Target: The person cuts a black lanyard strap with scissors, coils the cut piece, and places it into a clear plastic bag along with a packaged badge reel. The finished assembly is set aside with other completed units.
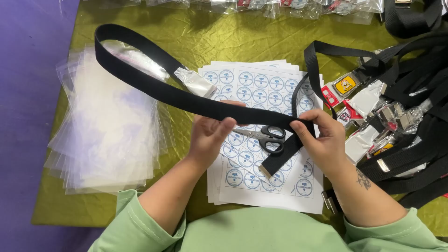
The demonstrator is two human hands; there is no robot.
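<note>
A long black webbing belt (154, 84) loops from the upper left down across the middle. My left hand (212, 135) grips it near the centre, thumb on top. My right hand (322, 140) pinches the same belt further right, where the strap folds and its cut end (270, 167) hangs down toward me. A plastic-wrapped buckle (196, 82) sits at the belt's other end. Black-handled scissors (267, 136) lie between my hands on a stack of white sheets with round blue stickers (261, 84).
A pile of clear plastic bags (107, 126) lies at the left on the olive-green cloth (219, 32). A heap of black belts with wrapped buckles (401, 116) fills the right side. Bagged items (298, 7) line the far edge.
</note>
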